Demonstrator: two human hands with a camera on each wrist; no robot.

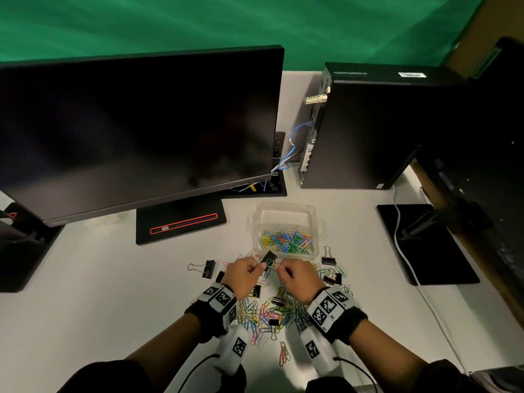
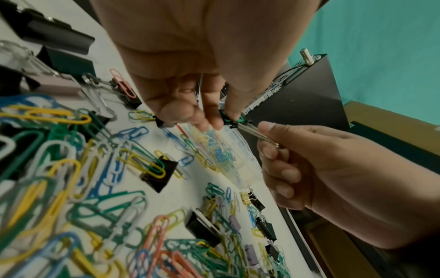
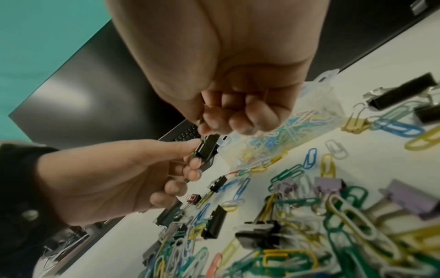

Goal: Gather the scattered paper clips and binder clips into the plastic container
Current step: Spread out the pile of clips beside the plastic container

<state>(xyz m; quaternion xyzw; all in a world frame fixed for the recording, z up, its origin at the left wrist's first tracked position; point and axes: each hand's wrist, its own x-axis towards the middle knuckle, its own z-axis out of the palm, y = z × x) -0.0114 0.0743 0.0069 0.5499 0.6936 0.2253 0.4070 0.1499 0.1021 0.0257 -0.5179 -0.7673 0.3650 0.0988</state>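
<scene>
From the head view, both hands meet above the white desk (image 1: 99, 279), just near of the plastic container (image 1: 286, 219), which already holds a heap of coloured paper clips (image 1: 286, 241). The left hand (image 1: 242, 275) pinches a black binder clip (image 1: 268, 260) with a green paper clip caught on it; the right hand (image 1: 297, 279) is curled, its fingers at the clip's right end. More paper clips and binder clips (image 1: 266, 313) lie scattered between the wrists, and another binder clip (image 1: 205, 268) sits to the left. A dark monitor (image 1: 136, 131) and a computer tower (image 1: 377, 126) stand at the far side

From the left wrist, the left fingertips (image 2: 214, 120) grip the black clip while the right hand (image 2: 321, 169) pinches its silver wire handle (image 2: 252, 131)

From the right wrist, the right fingers (image 3: 238, 116) are curled tight just above the clip (image 3: 207, 148), which the left hand (image 3: 119, 178) holds between thumb and fingers
</scene>
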